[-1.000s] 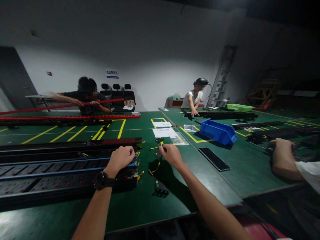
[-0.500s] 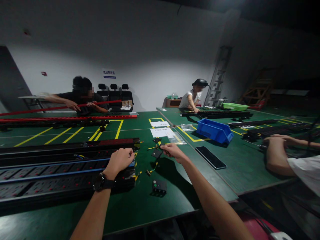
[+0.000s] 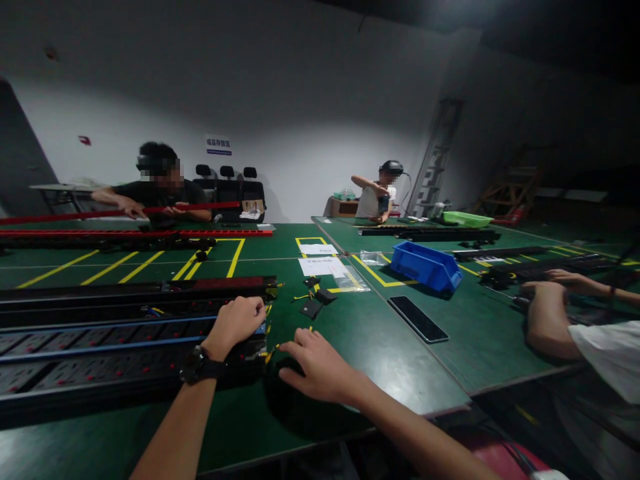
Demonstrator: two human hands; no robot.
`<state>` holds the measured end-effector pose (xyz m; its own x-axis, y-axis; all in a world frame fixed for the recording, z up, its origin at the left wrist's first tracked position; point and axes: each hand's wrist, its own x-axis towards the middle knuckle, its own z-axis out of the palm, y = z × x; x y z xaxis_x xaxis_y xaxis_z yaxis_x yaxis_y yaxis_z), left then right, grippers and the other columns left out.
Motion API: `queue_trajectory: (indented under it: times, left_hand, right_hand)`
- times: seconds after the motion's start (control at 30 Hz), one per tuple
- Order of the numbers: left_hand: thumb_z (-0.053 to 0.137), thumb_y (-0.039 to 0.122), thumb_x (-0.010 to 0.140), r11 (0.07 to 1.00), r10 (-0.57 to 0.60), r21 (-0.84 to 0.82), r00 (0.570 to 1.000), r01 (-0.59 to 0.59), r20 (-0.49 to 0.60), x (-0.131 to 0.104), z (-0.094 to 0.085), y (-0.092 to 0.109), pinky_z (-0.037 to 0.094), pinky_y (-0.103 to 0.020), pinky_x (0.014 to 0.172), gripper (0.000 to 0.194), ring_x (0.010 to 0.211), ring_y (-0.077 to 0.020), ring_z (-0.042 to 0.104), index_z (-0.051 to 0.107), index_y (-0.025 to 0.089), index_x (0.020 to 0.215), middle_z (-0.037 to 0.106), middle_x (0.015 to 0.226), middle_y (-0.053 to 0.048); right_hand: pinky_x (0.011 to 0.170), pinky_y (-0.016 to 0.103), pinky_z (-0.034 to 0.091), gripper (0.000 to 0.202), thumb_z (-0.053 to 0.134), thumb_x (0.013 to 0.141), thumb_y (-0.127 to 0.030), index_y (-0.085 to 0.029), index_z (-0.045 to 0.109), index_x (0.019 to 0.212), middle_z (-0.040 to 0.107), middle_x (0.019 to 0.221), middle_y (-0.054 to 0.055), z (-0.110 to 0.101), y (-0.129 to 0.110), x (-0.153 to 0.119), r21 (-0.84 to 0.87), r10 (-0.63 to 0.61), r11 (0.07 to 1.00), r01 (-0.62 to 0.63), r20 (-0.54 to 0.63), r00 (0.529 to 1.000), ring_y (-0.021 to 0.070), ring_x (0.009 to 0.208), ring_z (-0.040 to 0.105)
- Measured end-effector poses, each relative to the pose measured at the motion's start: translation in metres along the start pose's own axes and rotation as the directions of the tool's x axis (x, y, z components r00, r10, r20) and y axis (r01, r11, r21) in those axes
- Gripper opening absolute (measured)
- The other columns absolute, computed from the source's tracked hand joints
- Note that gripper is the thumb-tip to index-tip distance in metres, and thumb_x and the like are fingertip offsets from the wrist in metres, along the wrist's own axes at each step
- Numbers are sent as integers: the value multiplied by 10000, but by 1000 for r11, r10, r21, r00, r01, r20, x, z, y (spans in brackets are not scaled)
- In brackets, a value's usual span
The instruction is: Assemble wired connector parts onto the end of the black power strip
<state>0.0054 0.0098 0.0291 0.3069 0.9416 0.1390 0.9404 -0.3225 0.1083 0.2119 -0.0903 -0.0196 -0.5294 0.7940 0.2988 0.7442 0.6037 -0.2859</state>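
Observation:
Long black power strips (image 3: 150, 343) with red-dotted socket modules and blue edges lie at left, yellow-tipped wires (image 3: 271, 353) at their right ends. My left hand (image 3: 239, 327), a watch on its wrist, lies closed over one strip's end, its fingers curled round the edge. My right hand (image 3: 320, 365) is low over the table, thumb and fingers apart, its index fingertip at the yellow wires; whether it touches them I cannot tell. The small black box under it is hidden now. Beyond it sit small black parts (image 3: 311, 308) with a yellow lead.
A phone (image 3: 418, 319), a blue bin (image 3: 425, 265), paper sheets (image 3: 320, 267) and a clear plastic bag (image 3: 354, 280) are on the green table (image 3: 360, 373). A co-worker's arm (image 3: 547, 320) works at right. Two people stand across the table, one holding a red rail (image 3: 200, 207).
My right hand has left the small black parts, come nearer and leftward to the wire ends, and spread its fingers. One more black part lies there. My left hand stays.

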Motion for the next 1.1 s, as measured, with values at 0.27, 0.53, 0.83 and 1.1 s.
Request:
queue_trajectory:
  times: [0.27, 0.53, 0.83, 1.1]
  left_hand:
    - [429, 344, 945, 1000, -5, -15, 1000, 6, 5, 1, -1, -1, 500, -355, 774, 312, 919, -290, 732, 729, 261, 936, 778, 973, -84]
    - [430, 348, 935, 998, 5, -57, 1000, -4, 24, 2, 0, -4, 499, -369, 772, 316, 903, -294, 728, 732, 252, 938, 770, 952, -92]
    - [423, 363, 937, 999, 0, -41, 1000, 1, 24, 3, 0, -4, 513, -373, 799, 341, 913, -284, 726, 743, 254, 976, 769, 957, -103]
    - [428, 356, 933, 999, 4, -34, 1000, -3, 25, 2, 0, -2, 513, -380, 798, 324, 912, -287, 728, 735, 260, 967, 769, 959, -95]
  right_hand:
    - [798, 308, 414, 145, 553, 963, -181, -162, 686, 1020, 609, 989, 84, 10, 34, 10, -206, 28, 978, -18, 47, 998, 207, 934, 565]
    - [786, 289, 424, 196, 544, 997, -213, -161, 705, 899, 618, 937, 79, 2, 114, 36, -249, 31, 967, -45, -58, 998, 184, 875, 559]
    - [838, 323, 441, 210, 543, 959, -170, -162, 752, 940, 647, 964, 109, -1, 174, 37, -283, 239, 912, -296, -219, 946, 223, 910, 591]
    - [852, 337, 490, 299, 469, 920, -187, -194, 767, 944, 738, 959, 75, -9, 189, 32, 254, 397, 917, -308, -504, 767, 215, 912, 656]
